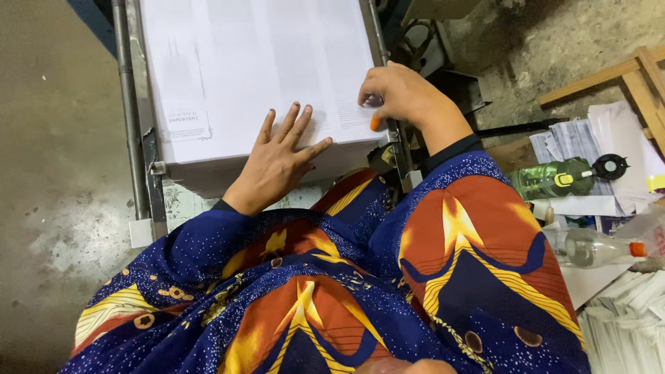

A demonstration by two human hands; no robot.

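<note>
From the head camera, a thick stack of white printed sheets (256, 69) lies on a metal bench (142, 138) with a grey rail along its left edge, straight in front of the person. The left hand (277, 156) rests flat on the near part of the top sheet, fingers spread and its grip open, holding nothing. The right hand (398, 93) sits at the stack's near right corner, its grip closed in a pinch on the edge of the paper there; an orange rubber cap covers one fingertip (375, 123). Both arms wear sleeves (443, 228) of blue cloth with orange and yellow patterns. To the right, well apart from the stack, a green bottle (554, 179) and a clear bottle (596, 248) with an orange cap lie among loose papers (616, 131), near wooden slats (623, 76) on the concrete floor (55, 173).
</note>
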